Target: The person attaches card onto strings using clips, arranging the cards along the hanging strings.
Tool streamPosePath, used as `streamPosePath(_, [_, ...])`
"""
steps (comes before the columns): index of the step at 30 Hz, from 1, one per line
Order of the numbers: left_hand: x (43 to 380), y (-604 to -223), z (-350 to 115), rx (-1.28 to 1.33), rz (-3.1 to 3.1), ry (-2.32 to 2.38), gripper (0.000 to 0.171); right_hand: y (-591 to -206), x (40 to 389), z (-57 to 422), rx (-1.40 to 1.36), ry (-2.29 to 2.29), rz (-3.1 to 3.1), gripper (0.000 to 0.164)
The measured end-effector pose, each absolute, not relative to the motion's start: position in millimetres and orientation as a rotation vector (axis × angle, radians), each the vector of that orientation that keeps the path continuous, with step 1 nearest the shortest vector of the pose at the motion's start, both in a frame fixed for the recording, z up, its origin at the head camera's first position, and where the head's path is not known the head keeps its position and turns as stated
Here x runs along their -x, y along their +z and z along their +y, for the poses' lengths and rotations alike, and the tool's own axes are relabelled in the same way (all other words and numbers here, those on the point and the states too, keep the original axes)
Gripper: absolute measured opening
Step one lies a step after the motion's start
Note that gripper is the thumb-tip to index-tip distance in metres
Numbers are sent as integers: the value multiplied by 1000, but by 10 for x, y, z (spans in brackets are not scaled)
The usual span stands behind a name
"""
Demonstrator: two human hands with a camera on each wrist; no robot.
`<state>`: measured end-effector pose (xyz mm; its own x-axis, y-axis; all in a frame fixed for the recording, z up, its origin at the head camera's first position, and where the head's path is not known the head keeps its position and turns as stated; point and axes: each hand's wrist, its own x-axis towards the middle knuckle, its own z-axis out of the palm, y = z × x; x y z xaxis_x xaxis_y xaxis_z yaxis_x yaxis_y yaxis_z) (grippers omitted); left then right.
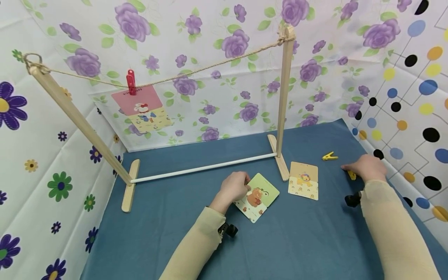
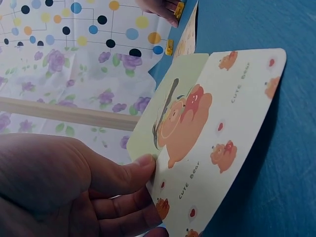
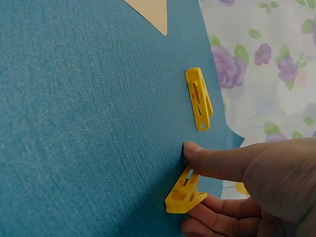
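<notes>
My left hand point(image 1: 231, 188) pinches the edge of a green and white bear card point(image 1: 257, 197) between thumb and fingers; in the left wrist view the card point(image 2: 217, 123) is tilted up from the blue surface. At the right, my right hand point(image 1: 368, 167) has its thumb and fingers around a yellow clothespin point(image 3: 183, 195), close to the surface. A second yellow clothespin point(image 3: 199, 98) lies just beyond the thumb. Between the hands a yellow lion card point(image 1: 303, 181) lies flat.
A wooden stand with a right post point(image 1: 285, 93), a left post point(image 1: 80, 122) and a white bottom bar point(image 1: 203, 168) holds a sagging rope point(image 1: 206, 69). From the rope hangs a pink and yellow card point(image 1: 141, 107) under a red clothespin point(image 1: 131, 82). Patterned cloth walls surround the blue tabletop point(image 1: 168, 217).
</notes>
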<state>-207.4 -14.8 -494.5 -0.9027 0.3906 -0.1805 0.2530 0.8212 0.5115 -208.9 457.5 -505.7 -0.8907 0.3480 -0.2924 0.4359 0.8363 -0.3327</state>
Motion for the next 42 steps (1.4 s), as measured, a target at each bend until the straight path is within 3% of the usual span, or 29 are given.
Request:
streamPosePath(14, [2066,-4980,-258,-454,2693,808,9,-5071,1984,4687,-519,-920,2694,63])
streamPosePath(27, [2094,-4987,-435,-529,2560,1077,10,-5143,2053,4621,-569,-1190,2535,96])
streamPosePath(37, [2119,-4974,-499,-544,2516,1166,8,-5167,2088,4476,-562,-1317,2515,94])
streamPosePath(42, [2142,-4933,-524,-530,2483,1254,8,-5102,2086,4409,-514,-1326,2500,102])
